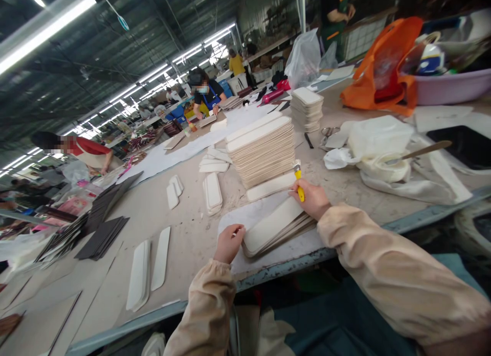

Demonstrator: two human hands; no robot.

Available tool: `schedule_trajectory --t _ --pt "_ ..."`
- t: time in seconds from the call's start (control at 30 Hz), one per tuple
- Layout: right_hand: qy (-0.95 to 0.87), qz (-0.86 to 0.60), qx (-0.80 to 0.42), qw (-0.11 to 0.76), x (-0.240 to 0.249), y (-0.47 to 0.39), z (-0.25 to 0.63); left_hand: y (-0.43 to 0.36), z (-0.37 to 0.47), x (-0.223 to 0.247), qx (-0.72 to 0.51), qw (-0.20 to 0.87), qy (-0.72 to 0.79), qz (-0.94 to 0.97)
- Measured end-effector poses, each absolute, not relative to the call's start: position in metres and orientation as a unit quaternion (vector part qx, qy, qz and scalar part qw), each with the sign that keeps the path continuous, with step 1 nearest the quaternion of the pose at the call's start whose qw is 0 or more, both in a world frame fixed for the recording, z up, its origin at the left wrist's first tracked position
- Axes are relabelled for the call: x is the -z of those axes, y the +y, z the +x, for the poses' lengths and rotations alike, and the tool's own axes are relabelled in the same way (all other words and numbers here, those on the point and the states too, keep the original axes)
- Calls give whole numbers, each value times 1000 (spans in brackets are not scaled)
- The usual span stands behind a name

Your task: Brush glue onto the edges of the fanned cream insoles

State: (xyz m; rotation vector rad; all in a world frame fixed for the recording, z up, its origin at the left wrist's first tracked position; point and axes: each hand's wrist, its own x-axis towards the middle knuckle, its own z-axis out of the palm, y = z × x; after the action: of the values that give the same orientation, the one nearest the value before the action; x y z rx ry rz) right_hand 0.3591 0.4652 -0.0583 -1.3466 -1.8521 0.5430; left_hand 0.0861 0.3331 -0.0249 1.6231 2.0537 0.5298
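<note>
We are bent over a long desk [184, 233] that runs away from us toward ten o'clock, where other people work at their own stations. Right in front of us lies a pale mat [249, 220] at the near edge, and on it a small stack of flat, rounded boards [274, 225]. At twelve o'clock from that stack stands the tall pile of the same boards [263, 149], very near our work, with a shorter pile [307, 108] behind it at one o'clock. An orange bag [379, 64] and a pinkish basin [452, 85] sit further off at two o'clock, and crumpled white cloth [378, 143] with a tape roll lies at three o'clock. Dark sheets [102, 228] fan out at nine o'clock; single boards [148, 266] lie at seven o'clock.

Our left hand [229, 242] is closed against the near end of the small stack, pinning it. Our right hand [314, 197] is clamped on a yellow utility knife [298, 179], whose tip rests at the far end of the stack.

The risk, as we judge it, is a slip: the boards are loose on each other, so pressure from the knife could skew them, and the blade could then run toward the left hand. The tall pile stands close enough that an elbow or a jerk of the knife might topple it. The mat overhangs the desk edge, so the stack could slide toward us.
</note>
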Motion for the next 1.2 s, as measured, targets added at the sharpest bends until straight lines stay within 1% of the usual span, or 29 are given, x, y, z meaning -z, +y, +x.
schedule_trajectory --t 0.23,0.43,0.5,0.63,0.73,0.87,1.0,1.13,1.2 --pt "-730 -538 -211 365 62 468 357 324 84 30 -186 245 735 604" --pt "-768 -518 -142 349 50 457 359 325 82 35 -189 246 731 608" --pt "-794 -475 -142 352 46 442 355 327 81 36 -190 246 730 608" --pt "-885 -274 -177 334 53 409 339 327 81 36 -191 246 730 608" --pt "-904 -230 -187 309 64 397 334 326 83 34 -188 246 730 609" --pt "-892 -273 -185 310 70 409 349 327 87 29 -184 240 733 609" --pt "-845 -378 -175 335 72 432 373 327 88 30 -180 242 730 613" --pt "-772 -487 -202 355 71 442 384 327 75 46 -207 239 730 606" --pt "-745 -527 -232 336 70 444 384 331 67 59 -224 251 722 604"
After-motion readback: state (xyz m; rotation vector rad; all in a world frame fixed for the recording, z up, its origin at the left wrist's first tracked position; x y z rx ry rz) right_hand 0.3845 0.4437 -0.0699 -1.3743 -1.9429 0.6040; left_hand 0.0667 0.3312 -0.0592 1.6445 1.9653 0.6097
